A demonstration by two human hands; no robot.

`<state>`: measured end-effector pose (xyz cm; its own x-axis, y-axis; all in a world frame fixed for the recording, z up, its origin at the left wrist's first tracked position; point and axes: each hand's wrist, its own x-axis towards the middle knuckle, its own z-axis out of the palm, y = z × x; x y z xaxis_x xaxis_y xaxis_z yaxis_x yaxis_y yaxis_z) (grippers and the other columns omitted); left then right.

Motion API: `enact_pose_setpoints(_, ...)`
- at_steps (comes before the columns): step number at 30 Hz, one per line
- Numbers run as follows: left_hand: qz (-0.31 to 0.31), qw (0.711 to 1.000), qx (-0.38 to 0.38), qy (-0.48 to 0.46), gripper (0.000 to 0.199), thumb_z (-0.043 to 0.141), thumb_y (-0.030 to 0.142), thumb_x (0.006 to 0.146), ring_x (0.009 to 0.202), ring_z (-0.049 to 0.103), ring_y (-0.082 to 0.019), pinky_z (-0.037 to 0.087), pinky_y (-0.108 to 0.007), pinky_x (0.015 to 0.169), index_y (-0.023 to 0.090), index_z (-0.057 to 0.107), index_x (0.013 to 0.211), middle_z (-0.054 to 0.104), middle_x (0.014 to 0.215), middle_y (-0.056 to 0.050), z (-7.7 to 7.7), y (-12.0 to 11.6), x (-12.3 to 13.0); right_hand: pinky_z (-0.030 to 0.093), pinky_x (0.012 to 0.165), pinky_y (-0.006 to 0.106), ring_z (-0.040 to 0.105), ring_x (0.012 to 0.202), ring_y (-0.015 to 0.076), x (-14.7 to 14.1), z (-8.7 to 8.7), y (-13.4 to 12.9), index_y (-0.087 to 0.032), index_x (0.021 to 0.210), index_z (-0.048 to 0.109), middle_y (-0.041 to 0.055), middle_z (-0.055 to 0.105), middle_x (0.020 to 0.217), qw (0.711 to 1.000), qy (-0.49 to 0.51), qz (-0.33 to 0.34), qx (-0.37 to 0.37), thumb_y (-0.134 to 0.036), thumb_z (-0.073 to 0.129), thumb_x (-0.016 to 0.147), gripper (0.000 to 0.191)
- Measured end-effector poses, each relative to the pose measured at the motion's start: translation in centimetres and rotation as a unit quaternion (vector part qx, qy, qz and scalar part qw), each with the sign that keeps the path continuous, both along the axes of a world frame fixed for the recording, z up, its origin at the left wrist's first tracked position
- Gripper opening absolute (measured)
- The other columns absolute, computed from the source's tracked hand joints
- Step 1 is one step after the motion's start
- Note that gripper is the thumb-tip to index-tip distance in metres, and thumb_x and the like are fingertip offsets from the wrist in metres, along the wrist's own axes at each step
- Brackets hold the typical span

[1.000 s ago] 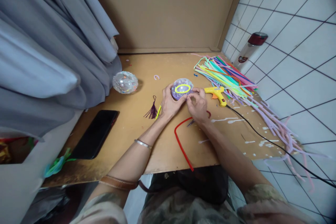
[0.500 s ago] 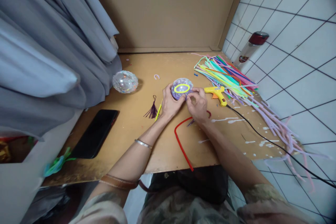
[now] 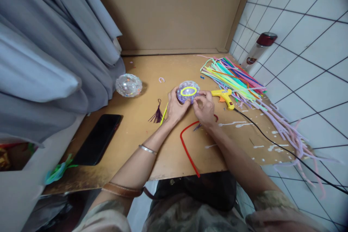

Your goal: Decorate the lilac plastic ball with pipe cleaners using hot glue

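My left hand (image 3: 176,108) is wrapped round the left side of a small shiny ball (image 3: 187,98), pale and clear above, with a yellow ring and purple strands on its face. At the ball's lower right edge, the thumb and fingertips of my right hand (image 3: 204,108) are pinched together; what lies between them is too small to make out. A yellow pipe cleaner (image 3: 164,114) and a dark purple tassel (image 3: 157,113) lie just left of my left hand. Below my right hand is a bent red pipe cleaner (image 3: 186,146), and a small pointed tool (image 3: 197,127) is partly hidden by the wrist.
A yellow glue gun (image 3: 225,96) lies right of my hands, its black cord (image 3: 268,139) trailing right. Behind it spreads a pile of coloured pipe cleaners (image 3: 236,76). A clear ball (image 3: 128,85), a black phone (image 3: 98,138) and a grey curtain (image 3: 54,50) are on the left. A red-capped bottle (image 3: 258,51) stands by the tiles.
Both hands keep nearly the same place on the ball. The view has shifted very slightly; nothing on the table has visibly moved.
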<state>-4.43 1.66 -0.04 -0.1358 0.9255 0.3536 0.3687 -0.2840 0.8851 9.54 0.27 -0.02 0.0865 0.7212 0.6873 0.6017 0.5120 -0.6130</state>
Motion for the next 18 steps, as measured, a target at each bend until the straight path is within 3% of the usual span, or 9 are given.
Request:
enact_pose_setpoints(8, 0.005, 1.0, -0.014, 0.003, 0.067, 0.074, 0.032, 0.074, 0.126, 0.058, -0.028, 0.047, -0.049, 0.11, 0.024, 0.047, 0.135, 0.053, 0.138, -0.013, 0.2, -0.1, 0.0, 0.054, 0.096, 0.044, 0.061, 0.107, 0.026, -0.2, -0.2, -0.1, -0.024, 0.082, 0.055, 0.0098, 0.058, 0.107, 0.999, -0.028, -0.02, 0.036, -0.018, 0.061, 0.079, 0.009)
enact_pose_setpoints(18, 0.0, 0.999, -0.045, 0.009, 0.066, 0.073, 0.035, 0.077, 0.122, 0.061, -0.029, 0.048, -0.049, 0.108, 0.023, 0.046, 0.136, 0.052, 0.139, -0.014, 1.0, -0.7, 0.0, 0.053, 0.095, 0.044, 0.06, 0.105, 0.0256, -0.4, -0.2, 0.0, -0.023, 0.079, 0.057, 0.0101, 0.057, 0.106, 0.999, -0.023, -0.017, 0.038, -0.018, 0.057, 0.085, 0.007)
